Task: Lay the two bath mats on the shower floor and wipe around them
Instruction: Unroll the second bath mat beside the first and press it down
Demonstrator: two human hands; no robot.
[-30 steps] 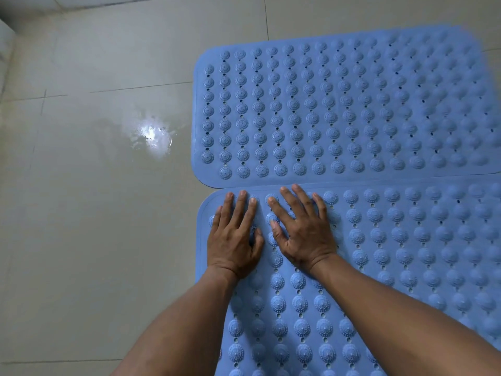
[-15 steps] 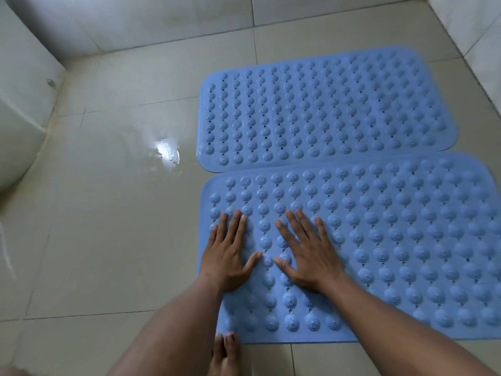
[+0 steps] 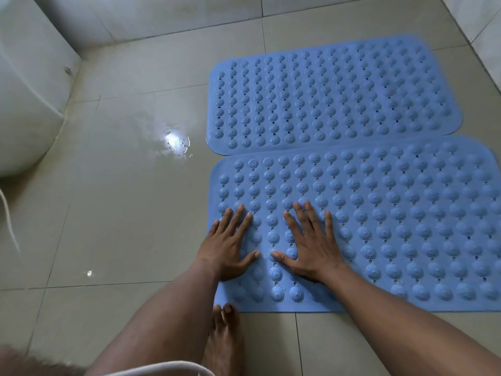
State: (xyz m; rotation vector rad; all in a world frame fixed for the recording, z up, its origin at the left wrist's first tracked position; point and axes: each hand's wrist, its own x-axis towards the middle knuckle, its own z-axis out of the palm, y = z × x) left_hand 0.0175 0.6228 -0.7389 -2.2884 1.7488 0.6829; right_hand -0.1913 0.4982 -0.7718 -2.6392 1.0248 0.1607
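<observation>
Two blue studded bath mats lie flat, side by side on the tiled shower floor. The far mat (image 3: 333, 96) touches the near mat (image 3: 393, 218) along their long edges. My left hand (image 3: 227, 245) rests palm down with fingers spread on the near mat's left end. Beside it, my right hand (image 3: 309, 242) presses flat on the same mat, fingers spread. Neither hand holds anything.
A wet, shiny patch (image 3: 173, 139) glints on the grey floor tiles left of the mats. A white curved fixture (image 3: 24, 104) stands at the far left with a white hose (image 3: 8, 213) below it. My bare foot (image 3: 225, 340) is at the near mat's front edge. Tiled walls (image 3: 477, 28) enclose the back and right.
Both hands have slid back along the near mat from its far edge toward its front edge. My view has pulled back, and my foot has come into sight.
</observation>
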